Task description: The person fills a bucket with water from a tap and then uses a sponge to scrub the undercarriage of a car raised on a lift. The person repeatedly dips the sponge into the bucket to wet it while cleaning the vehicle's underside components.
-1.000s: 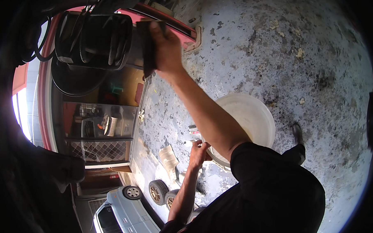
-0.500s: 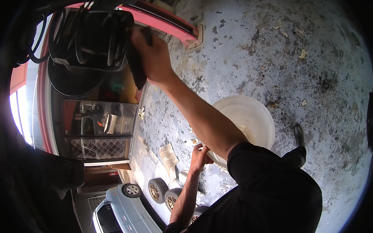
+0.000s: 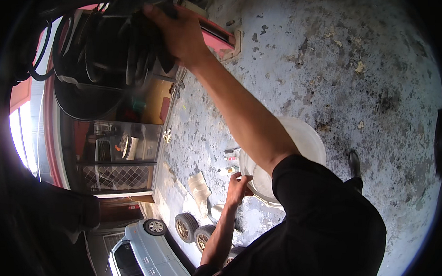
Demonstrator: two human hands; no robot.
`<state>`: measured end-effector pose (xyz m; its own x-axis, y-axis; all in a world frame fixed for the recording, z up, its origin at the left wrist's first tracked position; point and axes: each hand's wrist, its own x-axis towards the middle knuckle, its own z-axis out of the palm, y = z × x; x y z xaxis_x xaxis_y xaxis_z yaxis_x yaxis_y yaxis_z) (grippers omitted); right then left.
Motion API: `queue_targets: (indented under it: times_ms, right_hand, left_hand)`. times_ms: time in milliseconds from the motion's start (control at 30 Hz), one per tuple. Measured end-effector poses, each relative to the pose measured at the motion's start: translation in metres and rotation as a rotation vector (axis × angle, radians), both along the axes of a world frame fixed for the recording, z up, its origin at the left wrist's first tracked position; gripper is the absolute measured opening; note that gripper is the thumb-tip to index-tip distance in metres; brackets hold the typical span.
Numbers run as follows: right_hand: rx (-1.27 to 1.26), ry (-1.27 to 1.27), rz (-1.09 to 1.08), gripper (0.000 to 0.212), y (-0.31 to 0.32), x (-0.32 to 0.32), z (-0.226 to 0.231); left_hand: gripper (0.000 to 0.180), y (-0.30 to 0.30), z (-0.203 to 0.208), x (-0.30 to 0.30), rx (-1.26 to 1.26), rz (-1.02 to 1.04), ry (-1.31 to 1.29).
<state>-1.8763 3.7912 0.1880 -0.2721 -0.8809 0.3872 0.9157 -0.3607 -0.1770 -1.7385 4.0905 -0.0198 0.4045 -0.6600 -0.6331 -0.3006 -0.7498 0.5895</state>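
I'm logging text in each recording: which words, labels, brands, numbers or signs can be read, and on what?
None can be read.
Pale bottle beside the white tub: any print too small.
Red-and-white item nearby: also too small.
Light-blue car: any lettering too small.

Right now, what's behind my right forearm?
Patchy grey-blue floor and a round whitish container, which shows on both sides of your right forearm. The container's middle is covered by that arm and its black sleeve, so whatever lies there can't be seen.
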Motion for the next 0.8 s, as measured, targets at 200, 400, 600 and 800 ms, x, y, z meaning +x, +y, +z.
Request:
queue_targets:
  times_ms: [200, 400, 600, 800]
  right_hand:
    - [-0.028, 0.060, -0.089, 0.030, 0.026, 0.015, -0.006]
    - [0.020, -0.095, 0.260, 0.032, 0.025, 0.001, -0.006]
    - [0.059, -0.102, 0.432, 0.036, 0.022, -0.011, -0.001]
    - [-0.047, -0.071, 0.310, 0.039, 0.036, 0.004, -0.001]
  left_hand:
    - [0.056, -0.006, -0.004, 0.000, -0.037, 0.019, 0.002]
    - [0.057, -0.006, -0.006, -0.002, -0.023, 0.031, -0.029]
    - [0.051, -0.001, -0.007, -0.002, -0.011, -0.011, 0.014]
    - [0.052, -0.004, -0.005, -0.003, -0.020, -0.022, 0.021]
